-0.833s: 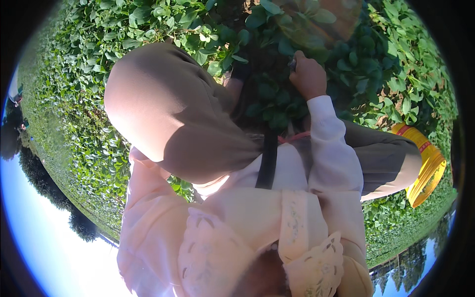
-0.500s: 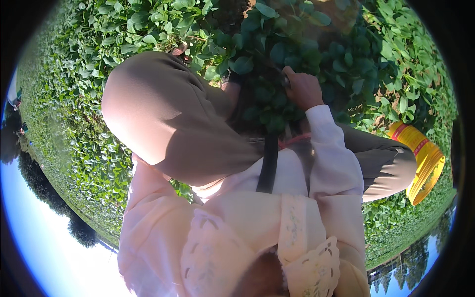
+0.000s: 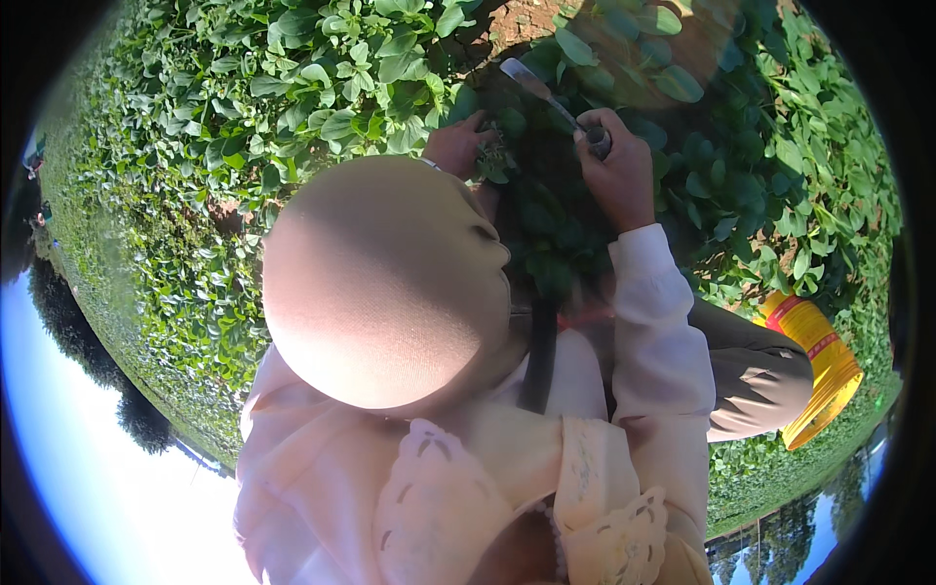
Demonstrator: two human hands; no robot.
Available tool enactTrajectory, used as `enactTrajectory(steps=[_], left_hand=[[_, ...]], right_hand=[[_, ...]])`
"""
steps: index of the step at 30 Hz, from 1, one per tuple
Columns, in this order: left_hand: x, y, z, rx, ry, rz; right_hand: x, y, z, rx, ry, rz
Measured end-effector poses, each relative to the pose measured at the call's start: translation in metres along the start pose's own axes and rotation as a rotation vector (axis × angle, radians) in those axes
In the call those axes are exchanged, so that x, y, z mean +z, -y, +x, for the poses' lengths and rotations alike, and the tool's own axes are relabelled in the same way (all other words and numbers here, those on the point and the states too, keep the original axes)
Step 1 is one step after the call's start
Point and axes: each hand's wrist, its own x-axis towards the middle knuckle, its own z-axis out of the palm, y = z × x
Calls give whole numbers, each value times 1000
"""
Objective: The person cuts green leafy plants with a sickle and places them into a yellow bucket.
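Leafy plants [image 3: 336, 83] and a bent knee [image 3: 385, 283] crowd the left hand [image 3: 454, 149], grip unclear; the right hand's [image 3: 621, 171] fingers clasp a flat-bladed tool [image 3: 532, 84], bare soil [image 3: 523, 23] beyond.

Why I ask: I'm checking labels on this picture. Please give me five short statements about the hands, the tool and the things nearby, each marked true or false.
1. The right hand holds a tool. True.
2. The left hand grips the tool too. False: it is apart from the tool, among green leaves.
3. A yellow container is beside the right knee. True.
4. The tool's blade points back toward the person's body. False: it points away from the body, up and to the left in the picture.
5. The right sleeve is black. False: it is pale.
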Motion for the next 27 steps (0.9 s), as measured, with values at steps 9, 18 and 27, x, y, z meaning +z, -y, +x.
enactTrajectory(steps=[9,18,27], left_hand=[[-46,-1,-3,39,-425,-413],[-26,68,18,-86,165,73],[-24,77,-1,-184,-161,-77]], right_hand=[[77,-23,2,20,305,-152],[71,-19,-2,78,259,-38],[84,-31,1,-5,254,-161]])
